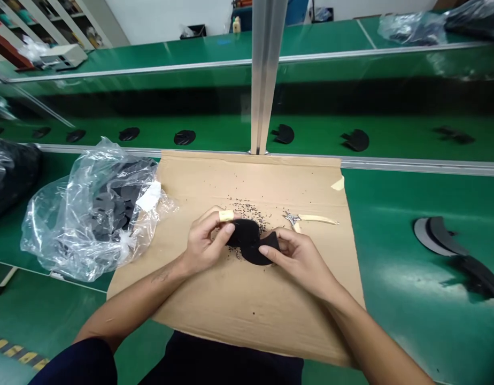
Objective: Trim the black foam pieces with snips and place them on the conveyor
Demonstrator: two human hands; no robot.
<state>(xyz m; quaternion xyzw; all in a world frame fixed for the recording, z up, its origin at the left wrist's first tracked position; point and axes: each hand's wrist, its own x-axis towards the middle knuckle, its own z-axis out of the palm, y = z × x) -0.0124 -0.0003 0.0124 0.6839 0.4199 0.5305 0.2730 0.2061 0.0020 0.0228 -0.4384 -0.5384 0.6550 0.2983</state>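
My left hand (207, 240), a strip of yellow tape around one finger, pinches a flat, round black piece (247, 231) by its left edge. Between the thumb and fingers of my right hand (301, 256) is a second black piece (255, 255) with a curved outline. The two pieces overlap in the middle; whether they are joined I cannot tell. Under them lies a cardboard sheet (215, 310), sprinkled with tiny black bits (247, 206). Nippers (311, 217) with pale yellow handles rest on the cardboard just beyond my right hand.
A clear plastic bag (46, 227) of black rounded pieces (110, 208) sits at left. Grey and black curved parts (431, 236) lie at right on the green table (395, 331). Behind a metal post (267, 75), several black parts (185, 137) line a green belt (231, 133).
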